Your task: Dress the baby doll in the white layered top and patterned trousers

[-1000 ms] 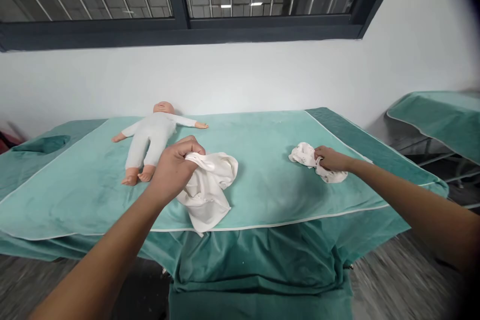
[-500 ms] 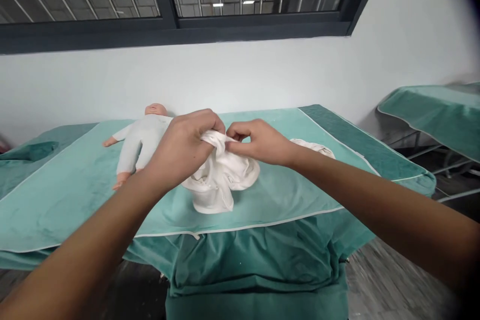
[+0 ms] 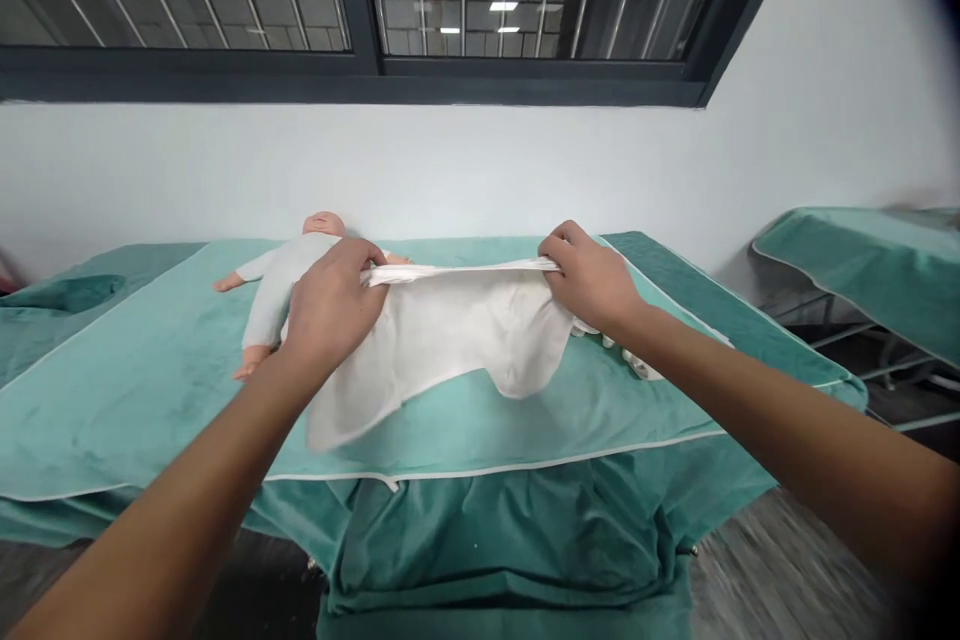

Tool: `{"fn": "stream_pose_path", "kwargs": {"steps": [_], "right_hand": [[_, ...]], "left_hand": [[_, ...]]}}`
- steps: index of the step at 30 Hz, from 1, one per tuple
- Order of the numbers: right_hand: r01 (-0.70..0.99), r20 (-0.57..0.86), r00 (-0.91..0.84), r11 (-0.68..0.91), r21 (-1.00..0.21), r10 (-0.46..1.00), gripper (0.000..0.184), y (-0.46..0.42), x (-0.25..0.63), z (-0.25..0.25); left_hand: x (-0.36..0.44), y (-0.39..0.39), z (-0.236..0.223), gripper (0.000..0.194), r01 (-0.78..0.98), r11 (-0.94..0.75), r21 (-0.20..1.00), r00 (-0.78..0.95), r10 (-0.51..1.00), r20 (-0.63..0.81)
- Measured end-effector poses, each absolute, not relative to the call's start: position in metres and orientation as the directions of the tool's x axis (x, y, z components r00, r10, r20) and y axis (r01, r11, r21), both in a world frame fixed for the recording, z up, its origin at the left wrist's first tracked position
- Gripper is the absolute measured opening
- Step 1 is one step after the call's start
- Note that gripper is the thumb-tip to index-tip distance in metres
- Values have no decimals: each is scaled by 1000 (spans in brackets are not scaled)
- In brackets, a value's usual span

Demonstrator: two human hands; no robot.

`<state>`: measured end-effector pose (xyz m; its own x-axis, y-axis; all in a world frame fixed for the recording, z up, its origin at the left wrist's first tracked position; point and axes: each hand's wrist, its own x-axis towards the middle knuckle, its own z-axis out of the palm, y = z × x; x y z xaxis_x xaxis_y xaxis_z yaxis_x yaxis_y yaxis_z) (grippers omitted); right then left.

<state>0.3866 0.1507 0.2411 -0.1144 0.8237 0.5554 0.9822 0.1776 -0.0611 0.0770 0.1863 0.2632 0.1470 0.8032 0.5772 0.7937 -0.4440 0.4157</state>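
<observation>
A: State the position of each hand.

B: The left hand (image 3: 330,305) is closed, fingers pinching the left end of the top edge of a white baby garment (image 3: 450,325). The right hand (image 3: 589,275) is closed in the same way on the right end of that edge. The two hands are well apart, and the edge runs taut and nearly level between them.

A: Where is the garment?

B: It is held above the green towel (image 3: 150,370) that covers the table, near the front middle of the towel. It hangs from the held edge, spread flat toward the camera. Two lower lobes hang down: a longer one on the left, blurred at its tip, and a shorter one on the right. Whether the lower ends touch the towel cannot be told.

A: What lies near it?

B: A baby doll (image 3: 285,285) in a pale suit lies on its back on the towel, behind the left hand, head toward the wall. Part of a small patterned cloth (image 3: 637,365) shows just beside the right wrist, mostly hidden by the arm.

A: Surroundings?

B: A darker green cover (image 3: 510,520) hangs down below the towel's white-piped front edge. A second covered table (image 3: 862,260) stands at the far right. A dark-framed window (image 3: 360,10) runs along the white wall above.
</observation>
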Motion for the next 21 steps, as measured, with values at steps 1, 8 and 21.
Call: {"fn": "stream_pose_path", "kwargs": {"steps": [1, 8, 21], "right_hand": [[981, 543, -120, 184, -65, 831, 22, 152, 393, 235], [884, 517, 74, 184, -429, 853, 29, 150, 428, 208], [984, 441, -22, -59, 169, 897, 42, 193, 395, 158]], "left_hand": [[77, 187, 261, 12, 784, -428, 450, 107, 807, 581], [67, 182, 251, 25, 768, -279, 577, 1, 901, 434], [111, 244, 177, 34, 979, -100, 178, 8, 889, 458]]}}
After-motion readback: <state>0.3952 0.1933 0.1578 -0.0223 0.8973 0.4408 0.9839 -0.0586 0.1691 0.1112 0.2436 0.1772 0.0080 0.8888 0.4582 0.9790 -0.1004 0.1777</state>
